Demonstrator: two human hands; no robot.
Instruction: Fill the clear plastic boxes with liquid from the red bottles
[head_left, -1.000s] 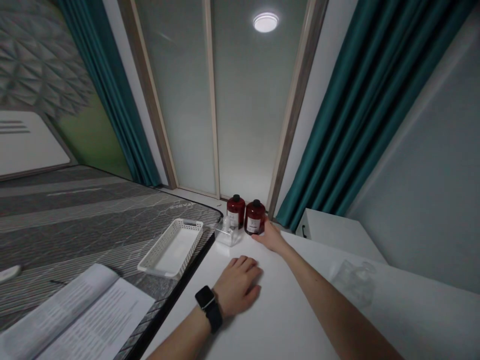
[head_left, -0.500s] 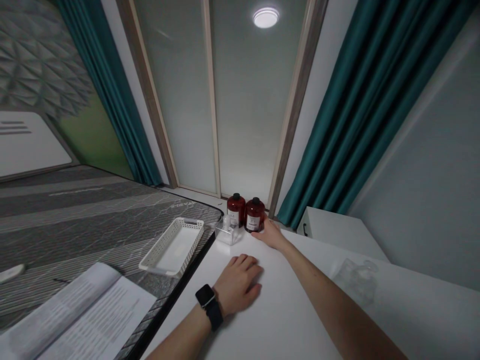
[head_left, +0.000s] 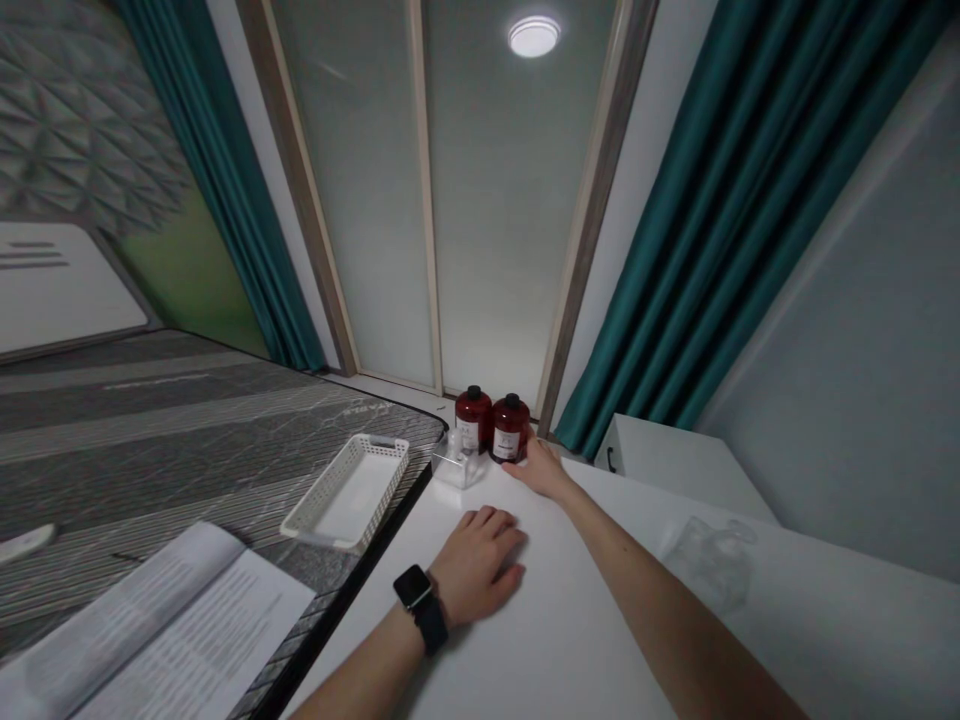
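My right hand (head_left: 541, 468) is at the far end of the white table (head_left: 577, 600), its thumb at the front base of a dark red bottle (head_left: 510, 428) with a black cap and pale label. Its other fingers wrap round the bottle's right side and are partly hidden. Directly left of it stands a second, matching bottle (head_left: 472, 415). In front of that one is a small clear box (head_left: 459, 470) with something white in it, too small to name. My left hand (head_left: 480, 565), a black watch on its wrist, lies flat on the table with fingers stretched out.
Left of the table, a white basket (head_left: 300, 515) and an open book (head_left: 180, 620) rest on the grey striped mattress (head_left: 225, 400). Crumpled clear plastic (head_left: 709, 560) lies on the table beyond my right forearm. A white cabinet (head_left: 682, 460) stands behind it.
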